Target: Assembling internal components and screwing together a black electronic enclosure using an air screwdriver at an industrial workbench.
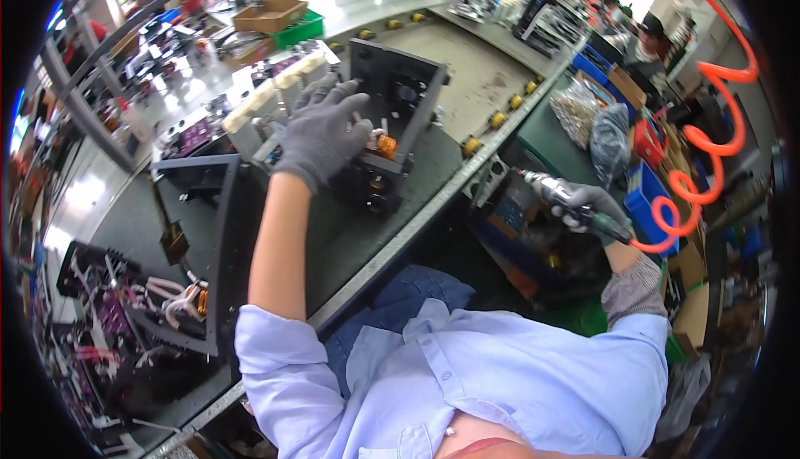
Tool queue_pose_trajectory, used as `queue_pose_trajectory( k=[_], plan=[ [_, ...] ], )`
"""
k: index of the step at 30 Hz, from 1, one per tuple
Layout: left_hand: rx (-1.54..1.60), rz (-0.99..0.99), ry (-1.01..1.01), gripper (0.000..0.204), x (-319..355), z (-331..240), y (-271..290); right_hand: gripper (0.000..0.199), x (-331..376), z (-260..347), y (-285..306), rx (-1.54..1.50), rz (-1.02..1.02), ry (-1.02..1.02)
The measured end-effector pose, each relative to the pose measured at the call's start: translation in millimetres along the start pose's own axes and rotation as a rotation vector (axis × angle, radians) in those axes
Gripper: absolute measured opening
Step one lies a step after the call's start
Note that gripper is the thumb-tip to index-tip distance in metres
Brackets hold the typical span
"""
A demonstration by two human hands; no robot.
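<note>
My left hand (321, 134), in a grey glove, lies with its fingers spread over the left side of an upright black metal housing (392, 59). An orange wound coil (385, 145) shows inside the housing, close to my thumb. Beside my fingertips runs a pale, cream-topped assembly (275, 92); whether they touch it I cannot tell. On the right, off the bench edge, my gloved right hand (590, 202) is wrapped round a pneumatic screwdriver (546, 188). The tool points up and left, away from the housing. An orange coiled air hose (687, 184) joins its rear end.
A second black frame (223, 250) with wires and a coil stands on the bench to the left. A roller conveyor (479, 67) runs beyond the housing. Blue bins (646, 200) and bagged parts (577, 109) sit at right. Another person (646, 50) is in the background.
</note>
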State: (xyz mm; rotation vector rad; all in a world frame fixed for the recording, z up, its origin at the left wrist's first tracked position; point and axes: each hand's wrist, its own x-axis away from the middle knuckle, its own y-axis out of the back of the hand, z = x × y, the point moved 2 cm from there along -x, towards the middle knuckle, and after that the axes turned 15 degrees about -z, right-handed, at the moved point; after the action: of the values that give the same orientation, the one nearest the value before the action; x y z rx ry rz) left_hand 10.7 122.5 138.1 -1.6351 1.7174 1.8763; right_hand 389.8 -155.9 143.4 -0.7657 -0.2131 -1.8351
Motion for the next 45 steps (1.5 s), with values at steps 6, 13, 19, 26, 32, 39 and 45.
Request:
queue_pose_trajectory(
  k=[6,13,19,26,32,39,45],
  plan=[
    [-0.343,0.618,-0.017,0.058,-21.7,-1.3,-9.8,0.043,-80.8,-36.8,45.2,0.181,-0.129,-0.178],
    [-0.400,0.595,-0.151,0.021,-16.4,0.4,-9.6,0.018,-198.1,-49.1,57.0,0.120,-0.215,0.105],
    [-0.341,0.448,-0.145,0.022,-14.2,0.1,-7.4,0.032,-213.0,-101.0,60.9,-0.291,-0.249,-0.025],
    [-0.227,-0.134,-0.006,0.036,-14.6,-51.4,-0.1,0.024,-159.1,-152.9,2.8,-0.478,-0.739,0.146],
    [-0.101,0.072,0.097,0.036,5.9,-99.2,-18.8,0.019,-139.2,-94.0,-99.1,-0.373,-0.434,0.578],
    [-0.098,-0.301,-0.082,0.033,40.3,-100.5,-4.6,0.021,-184.3,-40.7,-175.8,-0.824,-0.363,0.510],
    [-0.099,-0.351,-0.105,0.042,97.7,-113.7,21.2,0.027,-217.8,-40.6,-201.7,-0.856,-0.364,0.465]
  ],
)
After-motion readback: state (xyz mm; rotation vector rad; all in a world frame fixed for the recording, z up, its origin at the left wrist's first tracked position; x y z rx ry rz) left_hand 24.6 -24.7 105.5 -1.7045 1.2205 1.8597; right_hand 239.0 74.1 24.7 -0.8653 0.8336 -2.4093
